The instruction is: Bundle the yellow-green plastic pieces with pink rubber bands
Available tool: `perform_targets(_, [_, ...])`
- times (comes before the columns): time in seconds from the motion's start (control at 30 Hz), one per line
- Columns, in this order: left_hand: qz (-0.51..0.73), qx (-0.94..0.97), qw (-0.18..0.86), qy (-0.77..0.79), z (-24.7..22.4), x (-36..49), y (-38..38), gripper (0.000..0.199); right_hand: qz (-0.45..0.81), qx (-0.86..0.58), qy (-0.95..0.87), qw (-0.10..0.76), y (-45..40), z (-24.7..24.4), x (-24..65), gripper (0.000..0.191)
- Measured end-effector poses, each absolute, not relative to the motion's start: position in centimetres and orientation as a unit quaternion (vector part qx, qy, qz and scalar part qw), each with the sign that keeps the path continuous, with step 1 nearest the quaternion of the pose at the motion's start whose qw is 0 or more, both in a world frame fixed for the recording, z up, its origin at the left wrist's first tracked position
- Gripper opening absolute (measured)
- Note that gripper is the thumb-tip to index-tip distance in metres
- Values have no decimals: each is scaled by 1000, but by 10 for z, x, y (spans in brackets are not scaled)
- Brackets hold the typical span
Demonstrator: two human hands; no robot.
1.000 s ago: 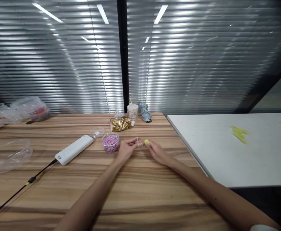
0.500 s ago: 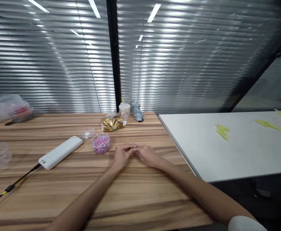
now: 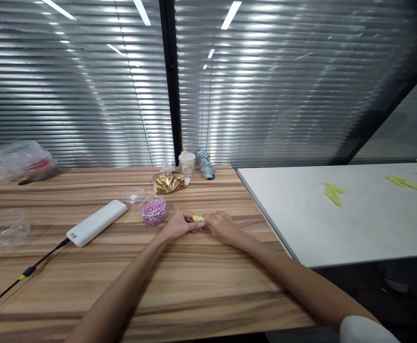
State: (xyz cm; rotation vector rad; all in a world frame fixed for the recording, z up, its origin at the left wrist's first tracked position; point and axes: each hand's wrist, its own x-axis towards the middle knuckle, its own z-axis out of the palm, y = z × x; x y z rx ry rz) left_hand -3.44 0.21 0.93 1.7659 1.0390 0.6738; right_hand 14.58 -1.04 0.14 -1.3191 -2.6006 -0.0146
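Note:
Both hands meet over the wooden table, their fingertips around a small yellow piece [image 3: 198, 218] with a thin pale band across it. My left hand [image 3: 178, 225] is closed on the piece from the left. From the right, the fingers of my right hand [image 3: 223, 226] are closed at its other end; their tips are partly hidden. To the left of my left hand stands a round clear tub [image 3: 153, 211] of pink and purple little bands, with a clear lid [image 3: 134, 196] lying behind it.
A white power bank [image 3: 96, 223] with a black cable lies at the left. Behind are a gold packet [image 3: 169, 182], a white cup [image 3: 187, 164] and a crumpled blue-grey wrapper [image 3: 206, 165]. Yellow pieces [image 3: 333, 194] lie on the white table at right. Clear containers [image 3: 33, 159] stand far left.
The yellow piece now shows between my fingertips, where only the pale band was visible before. My left hand has turned slightly and lies flatter. The view has shifted a little.

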Motion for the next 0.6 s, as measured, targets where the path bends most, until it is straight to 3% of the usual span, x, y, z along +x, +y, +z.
perform_targets(0.2, [367,604,601,374,3,-13,-6,33,200,-481,-763,382,-1,-12,149,41])
perform_targets(0.3, [422,463,718,304,4,-12,-4,24,215,-452,-749,433,3,-13,152,41])
perform_targets(0.43, [314,355,844,251,9,-28,3,20,55,-343,-879,328,8,-7,163,31])
perform_targets(0.6, [279,332,867,245,12,-39,7,27,-104,-307,-925,198,14,4,172,25])
